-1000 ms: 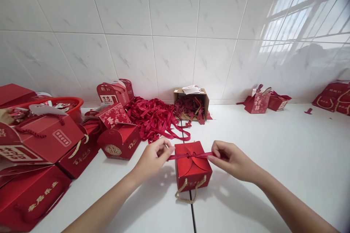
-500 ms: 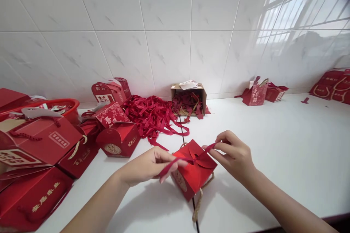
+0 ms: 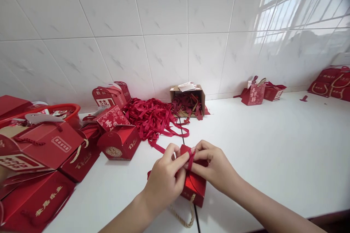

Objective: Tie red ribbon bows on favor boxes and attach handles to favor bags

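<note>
A small red box [image 3: 196,185] with a gold rope handle [image 3: 182,220] sits near the front of the white table. Over its top my left hand [image 3: 168,174] pinches the dark red ribbon [image 3: 190,160]. My right hand [image 3: 214,164] pinches the same ribbon from the other side, its fingertips close to the left ones. The ribbon forms a small loop between them. Both hands cover much of the box's top and left side.
Behind lies a heap of red ribbons [image 3: 153,116] beside an open carton [image 3: 202,100] of ribbon pieces. Red gift boxes [image 3: 120,142] and an orange-red basket [image 3: 75,113] crowd the left. Small decorated boxes [image 3: 254,94] stand at the back right, with red bags [image 3: 325,80] beyond.
My hands have come together over the box; before, they held the ribbon ends apart. The box has turned, and its top is now more covered.
</note>
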Demonstrator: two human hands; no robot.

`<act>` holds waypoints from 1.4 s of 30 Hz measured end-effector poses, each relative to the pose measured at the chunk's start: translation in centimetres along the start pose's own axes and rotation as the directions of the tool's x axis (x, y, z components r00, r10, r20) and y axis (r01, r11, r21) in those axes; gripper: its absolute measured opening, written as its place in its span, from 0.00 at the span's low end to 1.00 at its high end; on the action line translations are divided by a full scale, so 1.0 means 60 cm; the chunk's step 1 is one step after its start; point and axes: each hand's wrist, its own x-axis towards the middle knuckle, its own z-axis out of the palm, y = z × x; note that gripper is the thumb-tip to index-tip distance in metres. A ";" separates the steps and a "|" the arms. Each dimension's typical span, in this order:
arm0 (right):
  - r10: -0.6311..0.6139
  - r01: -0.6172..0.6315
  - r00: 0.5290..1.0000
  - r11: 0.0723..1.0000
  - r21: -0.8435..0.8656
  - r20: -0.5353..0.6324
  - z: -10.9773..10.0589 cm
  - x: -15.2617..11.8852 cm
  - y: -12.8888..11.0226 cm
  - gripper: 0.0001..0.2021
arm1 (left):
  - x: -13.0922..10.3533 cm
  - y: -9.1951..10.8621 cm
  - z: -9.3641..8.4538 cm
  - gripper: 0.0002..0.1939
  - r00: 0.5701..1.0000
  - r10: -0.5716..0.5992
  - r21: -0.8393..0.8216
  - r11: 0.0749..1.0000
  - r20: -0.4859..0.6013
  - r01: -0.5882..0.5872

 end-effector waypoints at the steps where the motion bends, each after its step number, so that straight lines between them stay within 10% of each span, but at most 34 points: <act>1: 0.022 -0.022 0.999 1.000 0.008 0.033 -0.004 0.003 -0.004 0.06 | -0.002 -0.003 0.001 0.17 1.000 0.016 -0.017 1.000 -0.002 -0.016; 11: -0.056 0.065 0.915 0.998 -0.009 0.400 -0.040 0.049 0.007 0.08 | 0.012 -0.022 -0.016 0.17 0.980 0.187 -0.242 0.956 0.061 -0.168; 22: -0.125 0.167 0.943 0.980 -0.112 0.309 -0.064 0.036 0.006 0.10 | 0.028 -0.032 -0.042 0.06 0.977 -0.157 -0.263 0.946 0.144 0.190; 26: -0.151 0.229 0.952 0.929 -0.290 0.267 -0.082 0.020 0.009 0.11 | 0.031 -0.040 -0.066 0.05 0.963 -0.177 -0.138 0.968 0.203 0.207; 32: -0.315 0.360 0.932 0.763 -0.536 0.178 -0.081 0.009 0.021 0.08 | 0.046 -0.046 -0.060 0.07 0.900 -0.148 -0.387 0.865 0.411 0.319; 42: -0.353 0.365 0.923 0.674 -0.642 0.155 -0.088 0.001 0.030 0.09 | 0.030 -0.054 -0.083 0.10 0.964 -0.080 0.285 0.958 0.254 0.004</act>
